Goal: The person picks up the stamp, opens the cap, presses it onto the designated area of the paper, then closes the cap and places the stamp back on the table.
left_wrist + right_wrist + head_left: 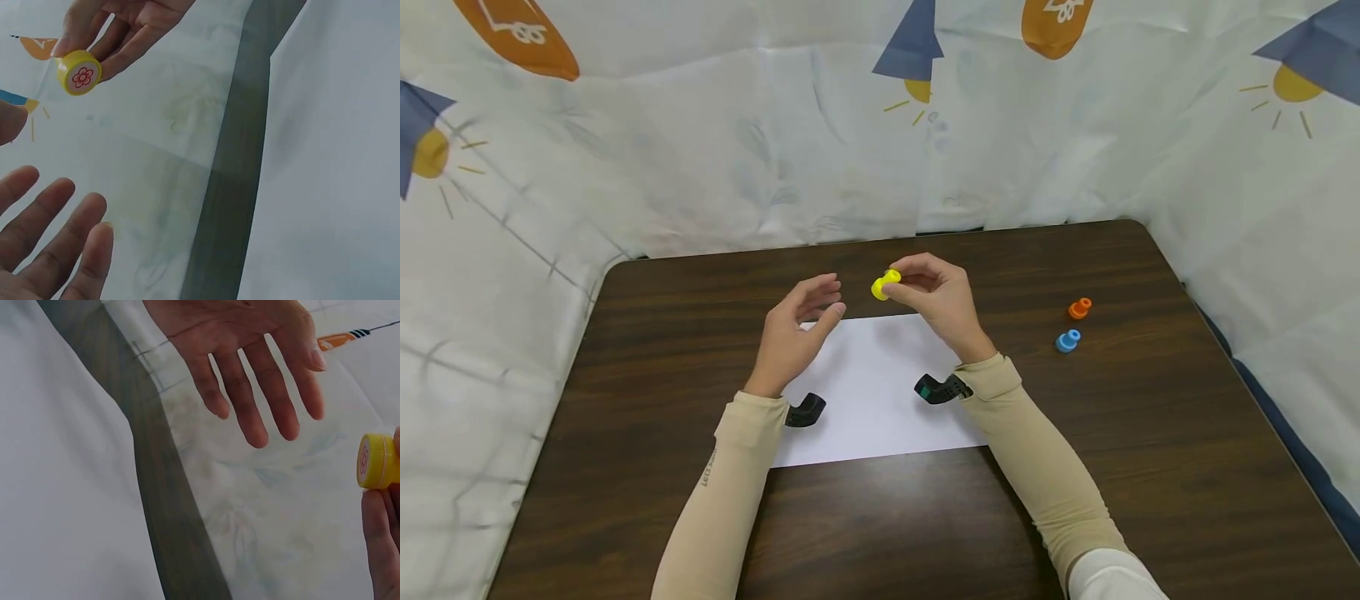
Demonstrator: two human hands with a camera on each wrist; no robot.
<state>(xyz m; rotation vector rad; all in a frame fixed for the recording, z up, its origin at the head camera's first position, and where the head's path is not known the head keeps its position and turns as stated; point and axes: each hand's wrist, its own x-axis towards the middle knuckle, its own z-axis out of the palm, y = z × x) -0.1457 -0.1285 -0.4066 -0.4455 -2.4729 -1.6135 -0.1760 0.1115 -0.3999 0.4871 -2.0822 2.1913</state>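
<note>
Between the thumb and fingers of my right hand a small yellow stamp is pinched above the far edge of a white sheet of paper. In the left wrist view the stamp's round face shows a red flower and points toward the left hand. My left hand is raised over the paper's left side, palm turned inward, with nothing in it. Its fingers are spread and apart from the stamp in the right wrist view.
On the dark wooden table, right of the paper, an orange stamp stands just behind a blue stamp. A white printed cloth hangs behind the table and along its sides. Each wrist bears a black strap-on device.
</note>
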